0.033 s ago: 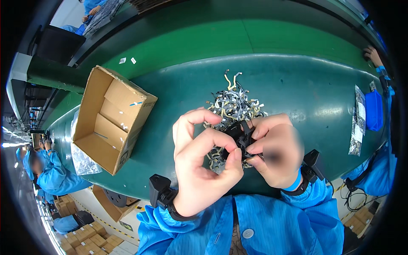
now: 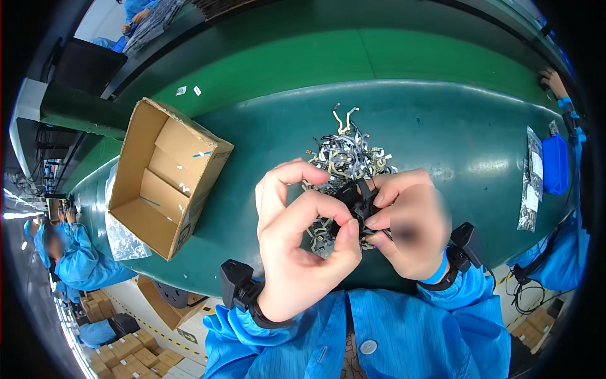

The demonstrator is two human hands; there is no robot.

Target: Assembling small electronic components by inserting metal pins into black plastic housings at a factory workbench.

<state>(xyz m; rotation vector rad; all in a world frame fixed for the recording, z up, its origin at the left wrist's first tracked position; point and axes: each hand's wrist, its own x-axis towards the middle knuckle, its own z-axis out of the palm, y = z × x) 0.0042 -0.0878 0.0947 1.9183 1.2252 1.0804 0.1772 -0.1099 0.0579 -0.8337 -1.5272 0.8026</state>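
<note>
My left hand (image 2: 303, 246) pinches a black plastic part (image 2: 357, 201) between thumb and forefinger, its other fingers curled loosely. On the part's other side, my right hand (image 2: 407, 230) is closed on it with thumb and fingertips; a blurred patch covers much of that hand. The part has a raised loop or arm at its top, and its exact kind cannot be made out. Just beyond and beneath both hands lies a tangled heap of short cables (image 2: 347, 151), grey, black and cream, with small connectors. Fingers hide some of the heap.
An open cardboard box (image 2: 142, 189) with small scraps inside stands left on the green table (image 2: 271, 126), partly over a clear plastic bag (image 2: 126, 240). At right lie a filled silvery bag (image 2: 530, 183) and a blue bin (image 2: 555, 164). Co-workers sit at left and right.
Two small white slips on the green strip beyond the table have shifted very slightly left. Both hands and the black part look almost unmoved.
</note>
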